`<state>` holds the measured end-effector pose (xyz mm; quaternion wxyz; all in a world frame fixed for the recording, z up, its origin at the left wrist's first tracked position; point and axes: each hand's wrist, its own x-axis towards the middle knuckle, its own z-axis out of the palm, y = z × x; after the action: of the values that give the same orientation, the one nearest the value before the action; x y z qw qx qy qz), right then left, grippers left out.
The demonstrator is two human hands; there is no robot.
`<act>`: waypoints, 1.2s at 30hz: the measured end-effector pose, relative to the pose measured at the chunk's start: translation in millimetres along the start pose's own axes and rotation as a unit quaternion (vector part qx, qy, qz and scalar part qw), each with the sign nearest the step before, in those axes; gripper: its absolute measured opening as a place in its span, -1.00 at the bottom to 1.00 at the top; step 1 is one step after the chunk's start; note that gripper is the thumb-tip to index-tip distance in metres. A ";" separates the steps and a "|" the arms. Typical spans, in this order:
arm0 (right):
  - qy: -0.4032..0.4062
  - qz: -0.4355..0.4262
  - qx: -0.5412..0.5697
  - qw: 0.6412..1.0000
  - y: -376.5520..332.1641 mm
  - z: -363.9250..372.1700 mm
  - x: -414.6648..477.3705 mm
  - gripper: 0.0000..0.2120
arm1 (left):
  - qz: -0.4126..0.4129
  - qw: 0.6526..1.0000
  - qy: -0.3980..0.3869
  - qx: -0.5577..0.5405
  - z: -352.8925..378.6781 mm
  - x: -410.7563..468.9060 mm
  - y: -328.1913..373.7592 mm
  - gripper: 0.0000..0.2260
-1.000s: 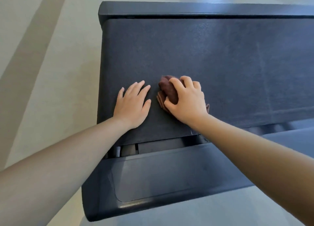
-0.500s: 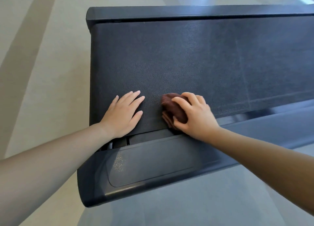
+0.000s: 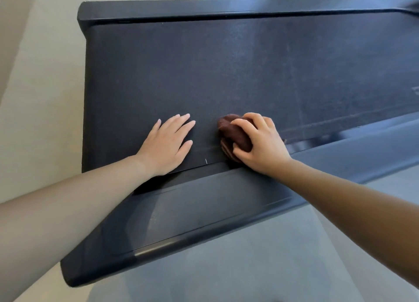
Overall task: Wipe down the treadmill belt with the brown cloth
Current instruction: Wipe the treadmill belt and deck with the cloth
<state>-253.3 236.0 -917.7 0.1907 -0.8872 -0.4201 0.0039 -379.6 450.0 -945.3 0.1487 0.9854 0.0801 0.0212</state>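
The dark textured treadmill belt fills most of the view. My right hand grips a bunched brown cloth and holds it down on the belt's near edge. To its left, my left hand rests flat on the belt with straight fingers, a palm's width from the cloth. Part of the cloth is hidden under my right fingers.
A smooth dark side rail runs along the near side of the belt, and another rail along the far side. Pale floor lies to the left, grey floor below.
My right hand drew the cloth back across the belt to its near edge over the last second. My left hand stayed flat on the belt. The view shifted.
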 end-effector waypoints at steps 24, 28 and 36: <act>-0.115 -0.250 0.051 0.960 -211.3 82.0 57.9 -0.54 | -0.256 0.966 -0.016 0.025 -72.0 -197.2 -131.9 -0.53; -0.146 -0.264 0.044 0.953 -223.2 83.1 68.3 -0.55 | -0.214 0.971 -0.075 0.077 -79.9 -221.7 -140.6 -0.52; -0.176 -0.194 0.097 0.960 -281.7 46.9 69.4 -0.63 | -0.218 0.971 -0.056 0.085 -153.6 -262.6 -151.8 -0.52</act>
<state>-425.9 465.3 -854.3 0.1960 -0.7513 -0.6086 0.1636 -671.7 594.5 -848.3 0.0699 0.9528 0.2859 -0.0740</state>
